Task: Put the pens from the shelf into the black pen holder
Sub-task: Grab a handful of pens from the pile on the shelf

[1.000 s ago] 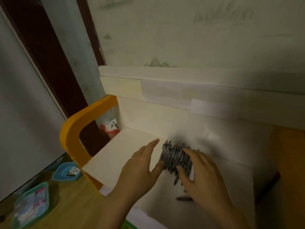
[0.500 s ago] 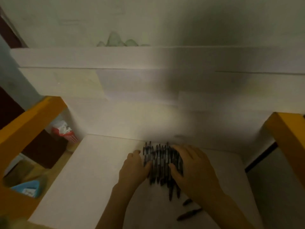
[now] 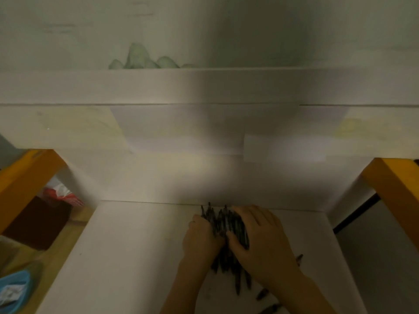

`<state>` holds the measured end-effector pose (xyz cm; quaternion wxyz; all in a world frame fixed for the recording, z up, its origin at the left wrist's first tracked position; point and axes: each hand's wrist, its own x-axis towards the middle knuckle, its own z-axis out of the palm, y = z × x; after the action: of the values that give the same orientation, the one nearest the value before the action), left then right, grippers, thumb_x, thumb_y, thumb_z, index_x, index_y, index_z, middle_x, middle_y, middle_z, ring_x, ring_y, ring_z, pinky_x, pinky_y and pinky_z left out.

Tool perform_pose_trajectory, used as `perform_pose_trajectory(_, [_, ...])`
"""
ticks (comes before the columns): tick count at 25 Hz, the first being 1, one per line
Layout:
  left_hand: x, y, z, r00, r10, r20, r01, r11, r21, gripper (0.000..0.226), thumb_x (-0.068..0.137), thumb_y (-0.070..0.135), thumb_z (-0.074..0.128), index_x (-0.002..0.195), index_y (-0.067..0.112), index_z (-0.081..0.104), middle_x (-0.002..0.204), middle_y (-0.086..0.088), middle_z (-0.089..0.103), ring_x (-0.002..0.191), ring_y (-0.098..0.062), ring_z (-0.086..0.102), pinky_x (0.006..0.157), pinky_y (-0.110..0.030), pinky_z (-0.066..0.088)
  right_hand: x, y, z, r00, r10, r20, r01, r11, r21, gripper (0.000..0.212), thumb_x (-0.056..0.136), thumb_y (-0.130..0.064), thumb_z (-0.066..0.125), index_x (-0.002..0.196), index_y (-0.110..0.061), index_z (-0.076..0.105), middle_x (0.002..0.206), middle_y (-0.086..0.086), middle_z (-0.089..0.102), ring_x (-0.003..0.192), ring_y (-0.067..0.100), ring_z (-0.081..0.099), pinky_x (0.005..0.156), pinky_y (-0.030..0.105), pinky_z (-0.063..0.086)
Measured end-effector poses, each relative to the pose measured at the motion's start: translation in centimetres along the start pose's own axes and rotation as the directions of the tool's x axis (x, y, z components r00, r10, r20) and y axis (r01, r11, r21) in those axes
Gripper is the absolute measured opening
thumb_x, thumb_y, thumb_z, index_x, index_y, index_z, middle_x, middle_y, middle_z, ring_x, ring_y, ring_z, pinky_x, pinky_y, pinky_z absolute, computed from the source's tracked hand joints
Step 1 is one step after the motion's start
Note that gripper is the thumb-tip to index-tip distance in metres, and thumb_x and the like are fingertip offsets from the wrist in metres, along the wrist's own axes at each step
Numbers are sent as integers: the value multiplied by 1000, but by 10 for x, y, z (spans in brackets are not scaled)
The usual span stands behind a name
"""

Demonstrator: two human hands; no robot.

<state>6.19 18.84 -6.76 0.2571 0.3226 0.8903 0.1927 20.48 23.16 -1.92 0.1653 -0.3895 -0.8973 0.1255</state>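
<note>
With your left hand [image 3: 203,236] and right hand [image 3: 260,241] cupped around the pens [image 3: 223,225] at the shelf's [image 3: 140,250] 5 o'clock, strays [image 3: 263,293] may be missed, and squeezing unevenly could spill more.

White shelf [image 3: 140,257], flat board, back edge meeting white rear panel. Bundle of dark pens [image 3: 223,225] lying on it near back edge, right of centre. Few loose pens [image 3: 263,294] scattered on shelf nearer front, by right side.
</note>
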Motion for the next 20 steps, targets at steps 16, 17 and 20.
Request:
perform_pose_trajectory(16, [7, 2, 10, 999, 48, -24, -45, 991, 127, 43, 95, 38, 49, 120, 4, 47, 120, -11, 51, 107, -24, 56, 78, -27, 43, 1, -10, -5, 997, 43, -66, -45, 998, -37, 53, 85, -51, 42, 124, -20, 60, 122, 1, 62, 116, 25, 56, 101, 42, 43])
perform_pose_trajectory(17, [8, 0, 9, 999, 34, -25, -31, 993, 116, 43, 94, 39, 51, 120, 4, 48, 120, -11, 52, 105, -23, 57, 76, -27, 43, -1, -11, -5, 996, 46, -70, -49, 998, -43, 53, 85, -52, 43, 124, -20, 60, 122, 2, 63, 115, 26, 56, 101, 42, 44])
perform_pose_trajectory(20, [6, -3, 6, 999, 47, -11, -45, 991, 123, 45, 92, 40, 54, 119, 4, 48, 119, -11, 53, 105, -25, 58, 79, -31, 47, -6, -14, -9, 994, 60, -90, -65, 996, -54, 52, 84, -51, 43, 121, -19, 62, 120, 3, 64, 112, 27, 58, 98, 43, 46])
